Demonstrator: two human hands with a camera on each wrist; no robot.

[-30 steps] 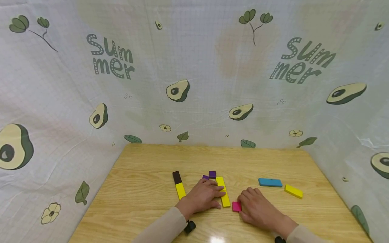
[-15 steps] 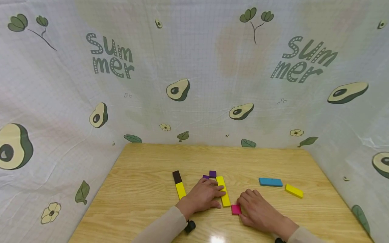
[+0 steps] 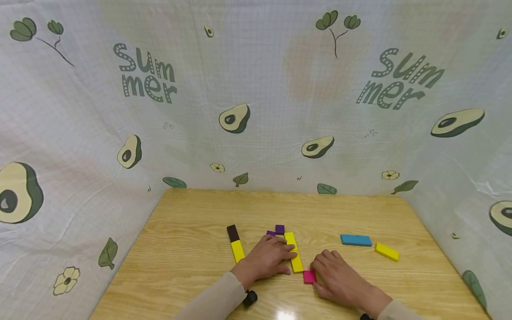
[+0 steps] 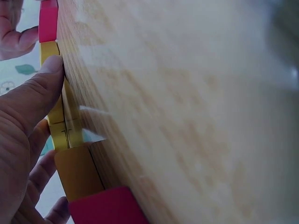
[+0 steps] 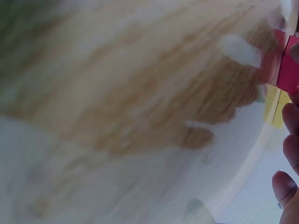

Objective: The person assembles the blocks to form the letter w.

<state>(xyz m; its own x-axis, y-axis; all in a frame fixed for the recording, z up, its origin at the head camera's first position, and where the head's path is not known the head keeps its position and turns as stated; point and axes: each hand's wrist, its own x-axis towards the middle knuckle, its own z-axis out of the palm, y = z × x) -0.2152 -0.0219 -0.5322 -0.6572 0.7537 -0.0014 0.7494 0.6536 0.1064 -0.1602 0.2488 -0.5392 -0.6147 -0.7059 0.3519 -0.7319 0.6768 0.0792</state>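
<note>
My right hand (image 3: 338,280) pinches a small pink square block (image 3: 309,277) between thumb and fingers, low on the wooden table (image 3: 192,275). The block's far left corner is close to the near end of two yellow blocks (image 3: 296,263) lined up end to end; the head view does not settle whether they touch. My left hand (image 3: 269,259) lies over this row, two extended fingers touching the yellow blocks. In the left wrist view, an orange block (image 4: 79,172) and a red block (image 4: 110,207) sit by the left fingers; the hand hides them in the head view.
Two purple blocks (image 3: 280,229) lie beyond the left hand. A dark brown block (image 3: 233,233) and a yellow block (image 3: 238,250) form a line at left. At right are a blue block (image 3: 356,240) and another yellow block (image 3: 386,251). Printed cloth (image 3: 264,89) encloses the table.
My right hand has slid the pink block slightly left and toward me, closer to the yellow row's end. The left hand stays in place.
</note>
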